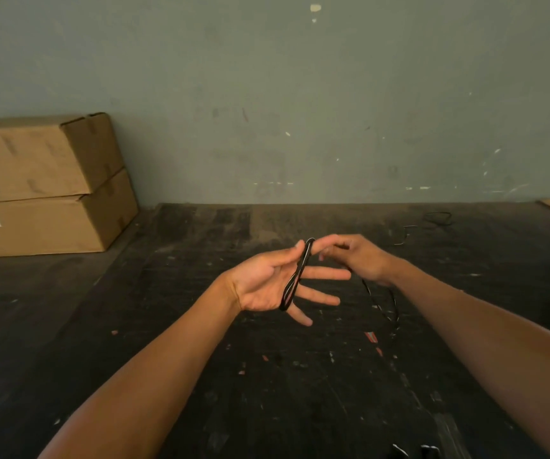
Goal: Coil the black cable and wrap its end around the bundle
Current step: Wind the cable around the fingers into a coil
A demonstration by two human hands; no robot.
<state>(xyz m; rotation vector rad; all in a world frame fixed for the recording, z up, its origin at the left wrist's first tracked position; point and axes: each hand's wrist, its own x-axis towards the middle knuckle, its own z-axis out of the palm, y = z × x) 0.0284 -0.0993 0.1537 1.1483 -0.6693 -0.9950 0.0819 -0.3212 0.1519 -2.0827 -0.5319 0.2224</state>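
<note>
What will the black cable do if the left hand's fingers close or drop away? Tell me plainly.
The black cable looks thin and floppy: its loose tail sags below the right hand, so it is probably light. The loops circle the spread fingers of the left hand; without that spread they would likely slacken and slip off.

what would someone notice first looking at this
The two hands meeting mid-frame: the left hand open, palm up, with black cable looped around its fingers, the right hand feeding it on. Two stacked cardboard boxes sit at far left against the wall.
</note>
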